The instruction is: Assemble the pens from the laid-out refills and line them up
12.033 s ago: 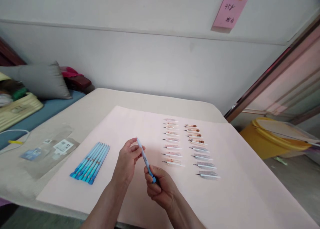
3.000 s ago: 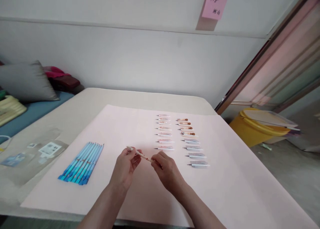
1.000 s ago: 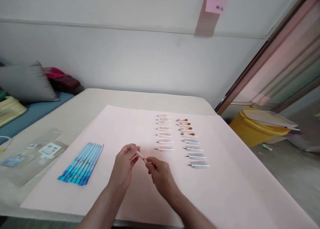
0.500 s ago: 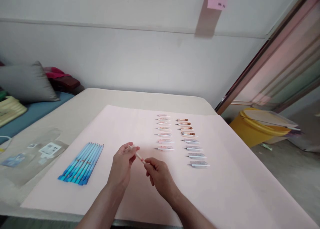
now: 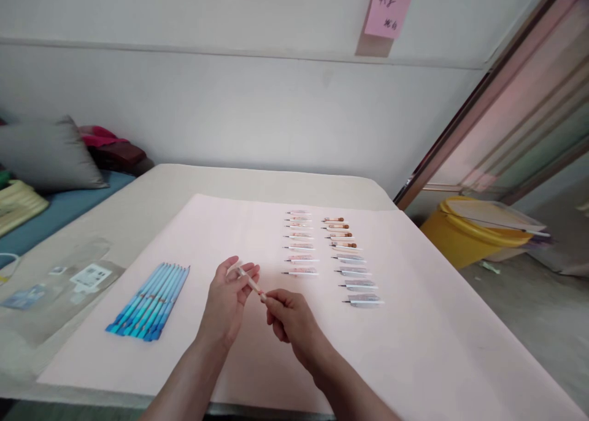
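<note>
A slim pale pen with a small reddish mark [image 5: 251,282] slants between my hands above the pink sheet. My left hand [image 5: 227,304] has the pen's upper end lying between its thumb and fingers, the fingertips partly spread. With thumb and forefinger, my right hand [image 5: 292,320] pinches the lower end, hiding the tip. To the right lie pen parts in two columns: clear and pink-patterned barrels with refills alongside [image 5: 300,260], then brown-topped barrels [image 5: 341,235] and greyish clear barrels [image 5: 363,299]. Several blue pens [image 5: 150,301] are laid side by side at the left.
The pink sheet [image 5: 414,347] covers much of the pale table [image 5: 276,185]. A clear plastic bag with a white label [image 5: 91,276] lies at the left edge. A yellow bin [image 5: 464,234] stands on the floor to the right, and a grey cushion [image 5: 46,154] rests beyond the left side.
My left fingers have loosened and spread a little around the pen. My right hand keeps its pinch. The view has shifted slightly; the laid-out pens stay put.
</note>
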A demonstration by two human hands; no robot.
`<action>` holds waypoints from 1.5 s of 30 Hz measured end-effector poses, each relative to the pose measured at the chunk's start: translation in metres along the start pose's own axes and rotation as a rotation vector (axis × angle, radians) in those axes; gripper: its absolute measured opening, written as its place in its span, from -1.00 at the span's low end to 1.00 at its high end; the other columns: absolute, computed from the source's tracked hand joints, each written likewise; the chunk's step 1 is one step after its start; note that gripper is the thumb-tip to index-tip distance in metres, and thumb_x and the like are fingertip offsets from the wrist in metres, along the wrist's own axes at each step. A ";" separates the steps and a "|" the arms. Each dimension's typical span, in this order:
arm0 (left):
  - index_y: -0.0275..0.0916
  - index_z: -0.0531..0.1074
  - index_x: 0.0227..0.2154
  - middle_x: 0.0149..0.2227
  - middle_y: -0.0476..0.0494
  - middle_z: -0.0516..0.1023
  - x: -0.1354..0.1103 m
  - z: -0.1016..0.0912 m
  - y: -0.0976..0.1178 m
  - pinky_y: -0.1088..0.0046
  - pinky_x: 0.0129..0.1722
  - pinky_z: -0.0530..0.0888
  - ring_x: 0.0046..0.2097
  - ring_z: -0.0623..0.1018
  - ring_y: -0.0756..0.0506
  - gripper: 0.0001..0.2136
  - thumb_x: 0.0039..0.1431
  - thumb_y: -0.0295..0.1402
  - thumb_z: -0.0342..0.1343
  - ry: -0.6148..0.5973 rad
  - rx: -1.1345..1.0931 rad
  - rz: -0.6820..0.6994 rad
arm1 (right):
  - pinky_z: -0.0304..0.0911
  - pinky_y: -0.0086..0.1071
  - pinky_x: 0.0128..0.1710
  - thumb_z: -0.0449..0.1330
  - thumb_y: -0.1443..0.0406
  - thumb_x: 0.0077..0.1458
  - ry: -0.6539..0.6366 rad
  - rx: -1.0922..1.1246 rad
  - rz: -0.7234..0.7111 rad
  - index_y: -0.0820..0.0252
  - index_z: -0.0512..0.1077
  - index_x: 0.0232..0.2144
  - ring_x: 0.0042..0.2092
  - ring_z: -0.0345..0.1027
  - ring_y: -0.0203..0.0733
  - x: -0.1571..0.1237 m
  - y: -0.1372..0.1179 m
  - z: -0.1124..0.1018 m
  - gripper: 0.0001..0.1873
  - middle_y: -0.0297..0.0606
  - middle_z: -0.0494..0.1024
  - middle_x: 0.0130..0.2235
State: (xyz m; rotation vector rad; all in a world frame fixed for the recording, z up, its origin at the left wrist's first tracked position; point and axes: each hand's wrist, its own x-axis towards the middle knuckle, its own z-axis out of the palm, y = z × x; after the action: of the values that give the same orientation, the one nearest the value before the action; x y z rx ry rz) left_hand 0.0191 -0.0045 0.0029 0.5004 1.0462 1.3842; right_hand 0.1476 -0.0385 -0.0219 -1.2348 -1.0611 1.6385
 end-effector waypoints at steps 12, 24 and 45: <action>-0.26 0.30 -0.12 -0.40 -0.08 0.47 0.001 -0.004 -0.007 0.34 -0.18 0.40 -0.33 0.49 -0.02 -0.54 -0.14 -0.35 0.28 0.076 0.212 0.046 | -0.13 -0.54 -0.74 0.08 0.20 0.04 0.070 -0.096 -0.072 0.25 0.38 -0.42 -0.72 0.03 -0.48 -0.002 -0.003 -0.001 -0.79 -0.47 0.27 -0.63; -0.25 0.31 -0.09 -0.42 -0.06 0.48 -0.002 0.001 -0.003 0.36 -0.15 0.39 -0.33 0.49 -0.01 -0.51 -0.14 -0.35 0.27 0.028 0.218 0.029 | -0.18 -0.52 -0.71 0.13 0.12 0.02 0.042 0.010 -0.020 0.24 0.36 -0.46 -0.71 0.01 -0.51 -0.003 -0.006 -0.003 -0.72 -0.46 0.30 -0.62; -0.28 0.26 -0.05 -0.44 -0.10 0.49 -0.002 0.001 0.002 0.29 -0.15 0.40 -0.27 0.51 -0.09 -0.49 -0.13 -0.43 0.26 -0.054 0.148 0.033 | -0.37 -0.51 -0.69 0.22 0.18 -0.02 -0.154 0.500 0.163 0.31 0.37 -0.37 -0.73 -0.15 -0.58 -0.004 -0.004 -0.009 -0.73 -0.46 0.30 -0.62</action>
State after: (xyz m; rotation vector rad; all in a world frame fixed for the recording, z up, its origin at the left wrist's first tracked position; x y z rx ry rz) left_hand 0.0189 -0.0061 0.0061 0.6637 1.1055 1.3209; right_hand 0.1572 -0.0397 -0.0187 -0.8884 -0.5893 1.9953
